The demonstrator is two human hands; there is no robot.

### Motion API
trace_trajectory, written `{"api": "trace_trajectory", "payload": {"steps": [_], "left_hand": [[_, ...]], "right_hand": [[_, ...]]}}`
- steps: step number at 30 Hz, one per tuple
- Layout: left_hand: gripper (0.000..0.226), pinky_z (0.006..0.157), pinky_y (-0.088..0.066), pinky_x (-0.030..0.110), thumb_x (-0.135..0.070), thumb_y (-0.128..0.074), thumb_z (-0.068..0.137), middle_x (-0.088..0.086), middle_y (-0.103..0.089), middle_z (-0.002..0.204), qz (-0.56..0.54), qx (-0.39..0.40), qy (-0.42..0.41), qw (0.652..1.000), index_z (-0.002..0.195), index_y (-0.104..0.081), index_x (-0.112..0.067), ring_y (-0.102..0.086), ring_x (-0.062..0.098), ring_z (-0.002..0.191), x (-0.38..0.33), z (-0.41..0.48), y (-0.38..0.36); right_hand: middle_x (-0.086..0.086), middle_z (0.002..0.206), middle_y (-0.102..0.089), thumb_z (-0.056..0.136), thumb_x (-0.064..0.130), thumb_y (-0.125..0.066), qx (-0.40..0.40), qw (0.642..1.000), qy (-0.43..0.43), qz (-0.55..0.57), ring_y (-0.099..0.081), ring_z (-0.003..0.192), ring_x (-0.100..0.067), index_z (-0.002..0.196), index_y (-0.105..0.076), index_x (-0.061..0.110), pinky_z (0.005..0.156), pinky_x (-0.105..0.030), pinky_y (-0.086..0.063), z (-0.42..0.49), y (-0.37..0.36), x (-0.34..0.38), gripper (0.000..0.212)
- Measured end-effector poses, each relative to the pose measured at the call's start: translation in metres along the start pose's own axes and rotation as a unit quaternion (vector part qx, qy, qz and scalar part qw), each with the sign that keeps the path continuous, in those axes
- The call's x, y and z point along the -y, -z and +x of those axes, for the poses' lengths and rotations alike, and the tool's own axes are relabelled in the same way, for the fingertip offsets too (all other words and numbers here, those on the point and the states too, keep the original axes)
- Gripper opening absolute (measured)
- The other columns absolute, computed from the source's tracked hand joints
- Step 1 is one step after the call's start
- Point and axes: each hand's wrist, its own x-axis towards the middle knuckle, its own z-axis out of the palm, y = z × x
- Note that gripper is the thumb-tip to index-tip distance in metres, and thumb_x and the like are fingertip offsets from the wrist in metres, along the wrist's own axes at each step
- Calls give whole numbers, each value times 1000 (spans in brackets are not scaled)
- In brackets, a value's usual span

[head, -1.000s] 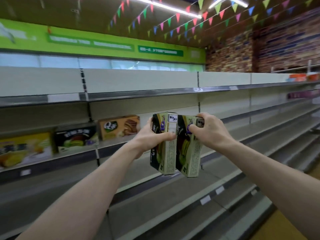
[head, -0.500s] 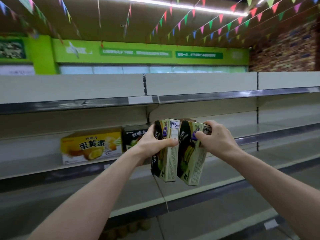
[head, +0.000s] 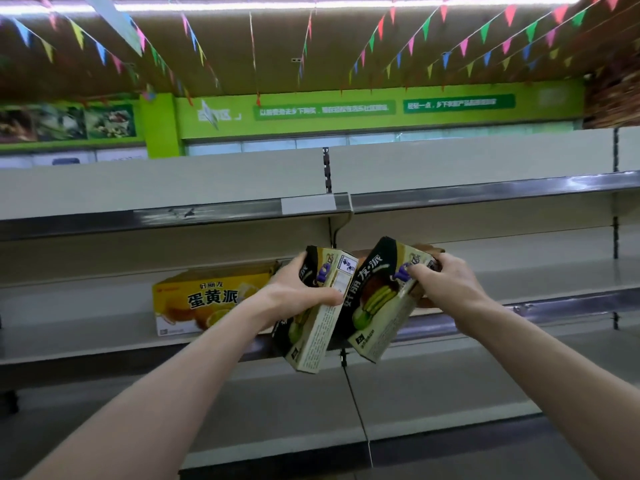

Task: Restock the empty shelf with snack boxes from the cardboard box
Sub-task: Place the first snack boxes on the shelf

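I hold two black-and-green snack boxes in the air in front of the middle shelf (head: 104, 327). My left hand (head: 298, 289) grips the left box (head: 311, 334) near its top end. My right hand (head: 440, 282) grips the right box (head: 381, 306), which is tilted with its printed face toward me. The two boxes are slightly apart. A yellow snack box (head: 204, 303) stands on the shelf to the left, partly behind my left hand. A brown box (head: 427, 249) on the shelf is mostly hidden behind my right hand. The cardboard box is out of view.
A higher shelf (head: 485, 192) with a metal front rail runs above the boxes, and lower shelves (head: 433, 403) step out toward me below. An upright post (head: 325, 168) divides the shelf bays. Bunting hangs from the ceiling.
The view has swung left and closer, bringing the yellow box toward the middle. The two boxes were side by side; now they are spread apart and the right one is tilted.
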Motion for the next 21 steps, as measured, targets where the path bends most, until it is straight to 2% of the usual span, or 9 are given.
{"api": "trace_trajectory", "payload": {"steps": [2,5,6,9,11,13,15,18,21], "left_hand": [[122,104,-43,44,-54,-82,56,2,-50,138,18,-6,18,1000,154,-12,-33,-53,23,118,-1,12,-1],[131,101,-46,42,-59,-80,48,4,-52,136,15,-16,46,999,155,-10,-30,-56,22,114,-1,26,-2],[128,99,-47,40,-59,-80,49,3,-54,133,7,-17,52,998,154,-13,-30,-58,21,111,0,30,-3],[96,95,-49,39,-57,-79,59,1,-64,114,-38,-18,75,996,141,-37,-32,-63,20,102,4,41,-8],[87,95,-49,41,-65,-76,56,4,-67,108,-84,-11,101,991,129,-50,-25,-65,22,98,7,44,-10],[72,90,-49,37,-70,-68,65,6,-66,99,-148,19,113,982,113,-60,-18,-63,21,89,8,44,-13],[63,85,-48,35,-68,-59,71,8,-62,94,-223,28,129,966,103,-60,-14,-59,23,88,9,43,-14],[62,84,-47,36,-67,-51,69,12,-61,93,-305,11,137,942,97,-59,-13,-59,26,88,17,48,-10],[62,84,-50,40,-66,-47,77,15,-68,95,-334,-3,118,935,104,-61,-12,-67,30,84,31,52,-7]], "right_hand": [[-12,95,-68,91,22,-60,3,1000,-12,22,-65,88,-26,96,-62,9,76,-39,-57,18,1,-6,14],[-14,94,-70,90,21,-62,27,996,-30,80,-68,89,-28,90,-62,13,79,-45,-59,43,2,-17,9],[-13,93,-71,90,21,-63,33,995,-37,92,-69,89,-28,89,-62,13,80,-46,-58,50,2,-21,8],[-12,94,-71,90,23,-64,41,991,-54,112,-68,90,-26,91,-61,12,82,-45,-58,68,-1,-33,11],[-12,97,-69,90,22,-65,38,989,-70,128,-67,90,-26,94,-61,11,82,-44,-58,77,-5,-40,13],[-14,98,-68,90,18,-65,37,982,-89,164,-67,90,-28,103,-61,8,79,-44,-58,83,-11,-45,16],[-13,97,-67,92,13,-63,40,972,-110,202,-67,88,-27,107,-59,7,75,-42,-58,86,-17,-48,17],[-11,91,-64,93,9,-60,52,960,-126,244,-64,83,-25,99,-56,7,69,-39,-55,90,-27,-51,8],[-17,98,-64,93,7,-60,74,945,-152,280,-64,80,-25,103,-54,6,65,-37,-55,90,-44,-56,12]]}}
